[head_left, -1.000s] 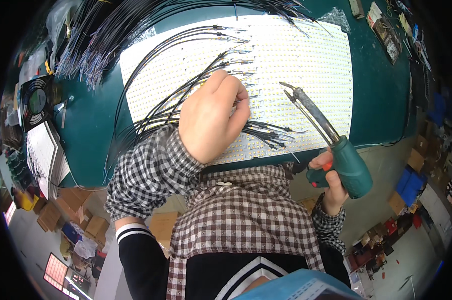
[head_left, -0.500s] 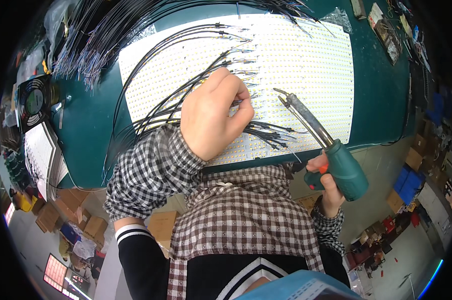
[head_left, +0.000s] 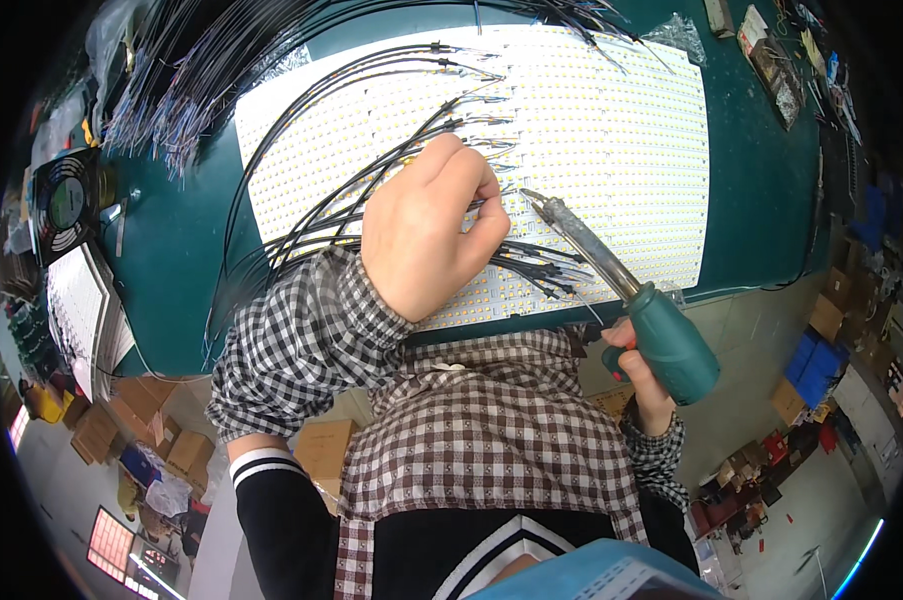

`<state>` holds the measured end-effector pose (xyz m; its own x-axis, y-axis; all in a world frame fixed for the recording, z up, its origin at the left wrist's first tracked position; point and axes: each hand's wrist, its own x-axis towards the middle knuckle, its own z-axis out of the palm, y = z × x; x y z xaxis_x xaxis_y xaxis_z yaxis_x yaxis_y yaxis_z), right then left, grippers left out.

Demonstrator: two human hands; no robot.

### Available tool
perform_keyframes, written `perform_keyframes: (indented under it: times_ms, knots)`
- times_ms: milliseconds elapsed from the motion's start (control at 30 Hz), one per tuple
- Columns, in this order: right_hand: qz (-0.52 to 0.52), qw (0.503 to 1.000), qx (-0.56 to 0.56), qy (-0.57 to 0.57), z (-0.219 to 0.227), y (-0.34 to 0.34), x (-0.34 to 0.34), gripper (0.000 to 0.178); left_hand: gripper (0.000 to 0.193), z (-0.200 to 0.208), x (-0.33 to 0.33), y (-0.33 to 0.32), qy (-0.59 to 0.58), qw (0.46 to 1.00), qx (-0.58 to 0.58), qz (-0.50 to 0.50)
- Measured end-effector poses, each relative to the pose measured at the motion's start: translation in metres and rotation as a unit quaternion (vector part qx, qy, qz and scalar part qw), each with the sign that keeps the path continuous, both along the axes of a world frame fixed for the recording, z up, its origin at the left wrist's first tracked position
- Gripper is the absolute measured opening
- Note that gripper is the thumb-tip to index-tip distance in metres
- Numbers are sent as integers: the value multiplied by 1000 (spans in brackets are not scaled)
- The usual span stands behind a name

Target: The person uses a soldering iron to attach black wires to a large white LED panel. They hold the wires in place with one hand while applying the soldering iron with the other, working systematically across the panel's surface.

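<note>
Over the middle of a white LED panel [head_left: 631, 130] dotted with rows of small yellow squares, my left hand [head_left: 426, 225] is closed in a pinch on a thin black cable [head_left: 478, 204]. The cable's end points right, toward the panel's centre line. My right hand [head_left: 646, 375] grips the green handle of a soldering iron [head_left: 676, 342], held at a slant. The iron's tip lies close to the pinched cable's end; whether they touch I cannot tell. More black cables [head_left: 341, 80] with thin bare-ended wires run along the panel's centre above and below my left hand.
A bundle of black cables [head_left: 201, 80] covers the table's far left. At the left edge stand a small black fan [head_left: 69, 200] and a stack of white sheets [head_left: 86, 320]. A worn metal block [head_left: 769, 70] lies at the far right on the green table [head_left: 751, 200].
My right hand has moved the soldering iron left and slightly toward the panel's centre line, its tip now nearer the cable in my left hand. The left hand has stayed in place.
</note>
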<state>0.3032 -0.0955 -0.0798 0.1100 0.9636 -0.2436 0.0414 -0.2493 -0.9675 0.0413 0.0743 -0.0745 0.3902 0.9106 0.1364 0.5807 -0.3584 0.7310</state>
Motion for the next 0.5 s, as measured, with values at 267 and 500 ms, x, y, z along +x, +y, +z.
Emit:
perform_keyframes:
  times_ms: [267,500]
  knots:
    - [20,1000,-1,-14,-2,0,2,63,14,0,-1,1,5,1000,5,-4]
    - [24,999,-1,-27,-3,1,2,62,14,-1,0,1,2,1000,7,-2]
